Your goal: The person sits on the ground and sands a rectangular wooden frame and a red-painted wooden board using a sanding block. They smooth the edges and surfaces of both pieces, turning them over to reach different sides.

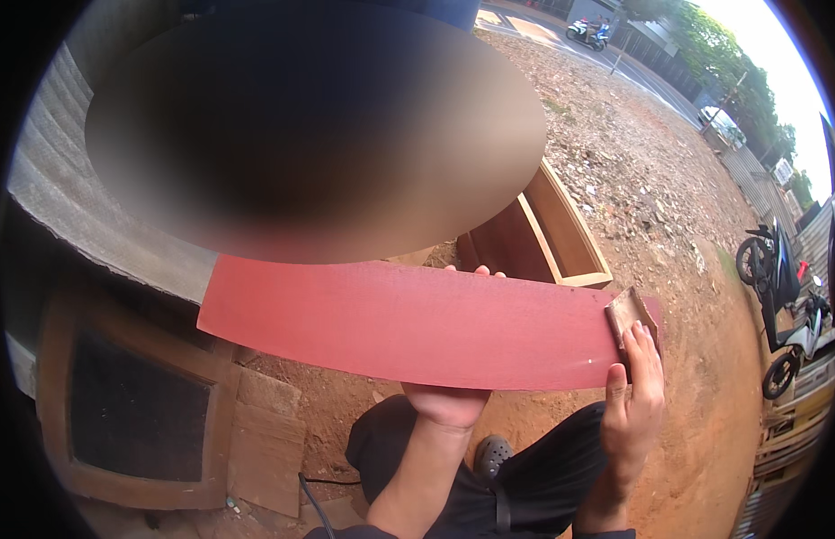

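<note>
A long board painted red lies across the view above my lap. My left hand holds it from beneath, with its palm at the near edge and fingertips showing past the far edge; the rest of that hand is hidden by the board. At the board's right end, my right hand presses a folded piece of sandpaper against the painted face. The thumb and fingers lie along the sheet's near part. A small pale spot shows on the paint left of the thumb.
Beyond the board stands a wooden drawer or box frame. A framed dark panel and wooden pieces lie at left, near a black cable. Corrugated sheeting is upper left. Motorcycles stand at right. A blurred oval hides the upper middle.
</note>
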Tool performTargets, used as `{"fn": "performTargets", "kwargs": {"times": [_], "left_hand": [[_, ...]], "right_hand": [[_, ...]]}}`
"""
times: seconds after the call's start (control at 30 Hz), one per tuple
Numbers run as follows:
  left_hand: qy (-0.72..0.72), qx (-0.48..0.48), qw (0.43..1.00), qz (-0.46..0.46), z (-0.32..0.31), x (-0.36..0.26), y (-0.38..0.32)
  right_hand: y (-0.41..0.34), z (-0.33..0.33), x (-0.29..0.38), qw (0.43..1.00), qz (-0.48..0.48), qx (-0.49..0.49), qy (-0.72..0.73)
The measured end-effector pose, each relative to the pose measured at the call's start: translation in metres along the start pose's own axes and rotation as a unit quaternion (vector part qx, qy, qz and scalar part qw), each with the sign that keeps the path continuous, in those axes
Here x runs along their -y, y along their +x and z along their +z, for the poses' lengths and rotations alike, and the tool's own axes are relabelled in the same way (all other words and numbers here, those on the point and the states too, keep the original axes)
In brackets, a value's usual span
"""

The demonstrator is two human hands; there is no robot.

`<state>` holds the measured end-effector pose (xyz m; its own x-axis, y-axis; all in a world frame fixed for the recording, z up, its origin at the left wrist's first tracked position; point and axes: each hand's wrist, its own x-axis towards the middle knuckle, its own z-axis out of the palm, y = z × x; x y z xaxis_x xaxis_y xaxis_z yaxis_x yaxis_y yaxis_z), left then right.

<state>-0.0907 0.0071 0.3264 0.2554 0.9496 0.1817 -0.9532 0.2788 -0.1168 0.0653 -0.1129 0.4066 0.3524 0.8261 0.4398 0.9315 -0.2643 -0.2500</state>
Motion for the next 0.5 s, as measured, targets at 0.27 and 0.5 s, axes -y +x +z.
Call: {"fn": "performTargets", "kwargs": {"times": [0.27, 0.5], "left_hand": [[0.003, -0.030, 0.999, 0.011, -0.004, -0.008, 0.007], [-0.005, 0.016, 1.000, -0.016, -0.011, -0.016, 0.011]], "right_hand": [[0.012, 0.030, -0.001, 0.985, 0.096, 0.035, 0.141], [0.002, 0.041, 0.007, 0.948, -0.227, 0.174, 0.140]]}}
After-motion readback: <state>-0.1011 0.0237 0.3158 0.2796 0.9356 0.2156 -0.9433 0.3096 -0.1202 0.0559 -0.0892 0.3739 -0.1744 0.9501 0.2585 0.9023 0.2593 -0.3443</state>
